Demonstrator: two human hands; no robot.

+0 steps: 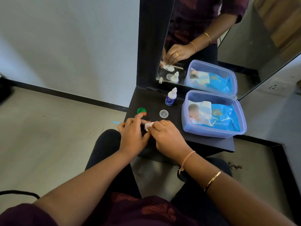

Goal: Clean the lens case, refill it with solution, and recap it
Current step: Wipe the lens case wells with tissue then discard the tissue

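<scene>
My left hand (132,132) and my right hand (166,137) meet at the near left of the dark shelf (211,142). Between them is a small white piece (148,126), which looks like a wipe pressed on the lens case; the case itself is mostly hidden under my fingers. My right hand pinches the white piece, while my left hand holds the hidden case. A green cap (141,110) lies open side up just beyond my left fingertips. A clear cap (163,113) lies to its right. The white solution bottle (171,97) with a blue label stands upright behind them.
A clear lilac plastic box (241,111) holding a blue pack of wipes fills the right of the shelf. A mirror (211,38) behind it reflects the hands, bottle and box. Grey floor lies to the left, with a wall socket at far right.
</scene>
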